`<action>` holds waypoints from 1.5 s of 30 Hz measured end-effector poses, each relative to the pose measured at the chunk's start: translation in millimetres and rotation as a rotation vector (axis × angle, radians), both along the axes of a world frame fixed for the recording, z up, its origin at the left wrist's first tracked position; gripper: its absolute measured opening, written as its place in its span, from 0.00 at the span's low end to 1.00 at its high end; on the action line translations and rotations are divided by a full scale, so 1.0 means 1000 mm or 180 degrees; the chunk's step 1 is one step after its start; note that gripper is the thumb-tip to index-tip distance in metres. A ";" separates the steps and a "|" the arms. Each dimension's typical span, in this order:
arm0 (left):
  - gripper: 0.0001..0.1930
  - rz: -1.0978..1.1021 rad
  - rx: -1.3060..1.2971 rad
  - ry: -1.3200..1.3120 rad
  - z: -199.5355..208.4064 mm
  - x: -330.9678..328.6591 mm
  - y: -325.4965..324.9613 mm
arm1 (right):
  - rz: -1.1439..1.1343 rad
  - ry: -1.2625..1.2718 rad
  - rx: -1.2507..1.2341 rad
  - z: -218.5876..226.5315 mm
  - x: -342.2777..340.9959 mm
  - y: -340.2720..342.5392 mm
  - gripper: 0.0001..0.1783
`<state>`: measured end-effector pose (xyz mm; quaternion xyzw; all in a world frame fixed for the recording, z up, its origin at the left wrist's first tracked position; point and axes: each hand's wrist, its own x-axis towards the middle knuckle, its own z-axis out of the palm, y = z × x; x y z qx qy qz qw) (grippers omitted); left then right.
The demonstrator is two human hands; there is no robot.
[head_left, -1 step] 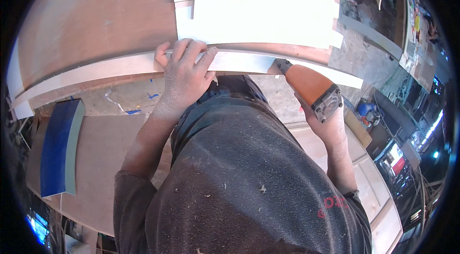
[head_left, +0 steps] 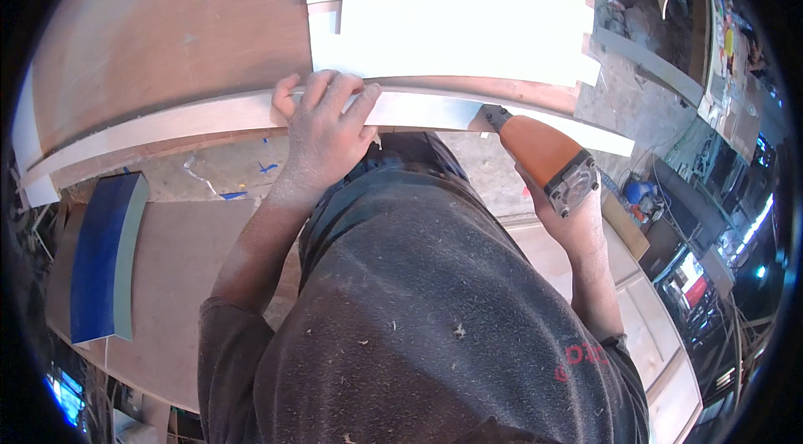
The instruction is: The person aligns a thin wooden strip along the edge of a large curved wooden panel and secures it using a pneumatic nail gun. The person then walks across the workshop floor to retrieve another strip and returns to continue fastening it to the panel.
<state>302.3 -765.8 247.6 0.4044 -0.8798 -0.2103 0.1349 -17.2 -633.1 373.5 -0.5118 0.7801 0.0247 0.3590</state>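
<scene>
A long, pale wooden strip runs along the near edge of the brown board, curved in this view. My left hand grips the strip left of its middle, fingers bent over its far edge. In my right hand is an orange nail gun, held by its handle below the body. The gun's dark nose rests at the strip, right of my left hand; whether it presses on the wood I cannot tell. The palm and most fingers of my right hand are hidden beneath the gun.
White sheets lie overlapping on the brown board. A curved blue panel rests on a brown sheet to the left. Pale panelled wood stands at lower right. Blue scraps litter the floor.
</scene>
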 end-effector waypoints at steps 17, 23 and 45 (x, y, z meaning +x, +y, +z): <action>0.21 -0.0004 -0.0410 -0.0011 -0.034 0.000 0.007 | 0.0129 -0.0234 -0.0026 0.005 0.025 -0.020 0.15; 0.18 0.0003 -0.0444 0.0122 -0.033 0.000 0.007 | 0.0347 -0.0349 0.0065 0.001 0.041 -0.035 0.25; 0.26 -0.0129 -0.0556 0.0242 -0.040 0.003 0.002 | 0.0653 0.0147 0.0752 0.010 0.057 -0.059 0.22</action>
